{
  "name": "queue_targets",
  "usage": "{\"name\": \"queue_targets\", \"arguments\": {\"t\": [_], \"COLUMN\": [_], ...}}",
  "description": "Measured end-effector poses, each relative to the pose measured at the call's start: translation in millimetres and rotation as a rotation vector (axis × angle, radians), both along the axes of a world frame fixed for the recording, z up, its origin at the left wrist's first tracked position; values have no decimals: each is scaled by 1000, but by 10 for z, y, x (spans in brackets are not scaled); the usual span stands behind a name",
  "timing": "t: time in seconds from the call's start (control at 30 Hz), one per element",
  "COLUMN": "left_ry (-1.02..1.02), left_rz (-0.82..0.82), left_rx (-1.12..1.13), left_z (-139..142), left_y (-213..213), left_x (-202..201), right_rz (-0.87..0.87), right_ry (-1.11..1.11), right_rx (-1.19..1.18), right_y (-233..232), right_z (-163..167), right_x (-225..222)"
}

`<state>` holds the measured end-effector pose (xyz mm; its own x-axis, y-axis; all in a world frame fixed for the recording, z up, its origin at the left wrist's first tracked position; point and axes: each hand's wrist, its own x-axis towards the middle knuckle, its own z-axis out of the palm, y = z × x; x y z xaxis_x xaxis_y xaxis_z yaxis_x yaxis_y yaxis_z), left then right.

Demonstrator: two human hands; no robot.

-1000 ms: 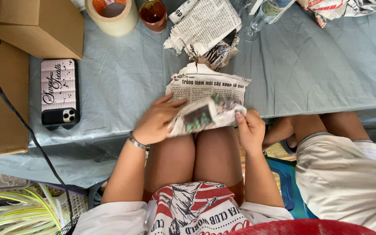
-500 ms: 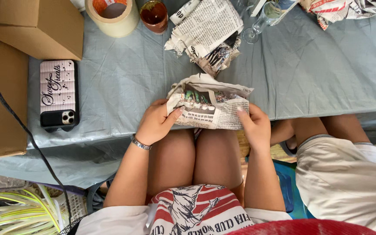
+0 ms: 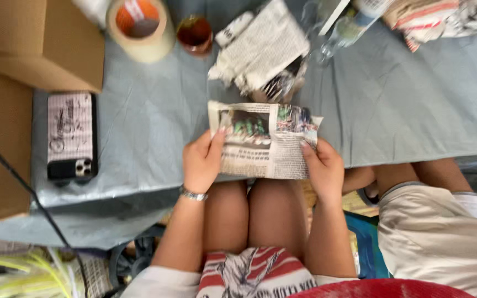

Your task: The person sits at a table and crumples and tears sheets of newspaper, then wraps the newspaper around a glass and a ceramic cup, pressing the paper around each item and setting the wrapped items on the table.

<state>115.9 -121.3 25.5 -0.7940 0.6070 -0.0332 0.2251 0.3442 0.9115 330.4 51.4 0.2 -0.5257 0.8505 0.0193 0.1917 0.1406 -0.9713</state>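
I see folded newspaper sheet (image 3: pixel 263 140) held over near edge of tabletop (image 3: pixel 155 127), above knees. Left hand (image 3: pixel 201 163) fingers clamped on left edge, right hand (image 3: pixel 322 168) fingers clamped on right edge. Paper looks light, limp, tear-prone; best gripped at edges, gently.
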Motion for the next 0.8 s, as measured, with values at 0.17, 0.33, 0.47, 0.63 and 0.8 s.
{"name": "queue_targets", "arguments": {"t": [0.17, 0.33, 0.47, 0.63, 0.8], "left_ry": [214, 432, 451, 445, 367], "left_rz": [-162, -190, -230, -213, -145], "left_rx": [55, 102, 59, -11, 49], "left_z": [-84, -108, -92, -62, 12], "left_y": [-109, -72, -82, -105, -103], "left_x": [-41, 8, 20, 49, 113], "right_rz": [49, 121, -62, -126, -131], "right_ry": [-102, -39, -536, -411, -329], "right_rx": [-38, -75, 211, 352, 279], "right_y": [30, -41, -4, 22, -13], "right_z": [67, 231, 283, 237, 287], "right_x": [197, 139, -11, -46, -14]}}
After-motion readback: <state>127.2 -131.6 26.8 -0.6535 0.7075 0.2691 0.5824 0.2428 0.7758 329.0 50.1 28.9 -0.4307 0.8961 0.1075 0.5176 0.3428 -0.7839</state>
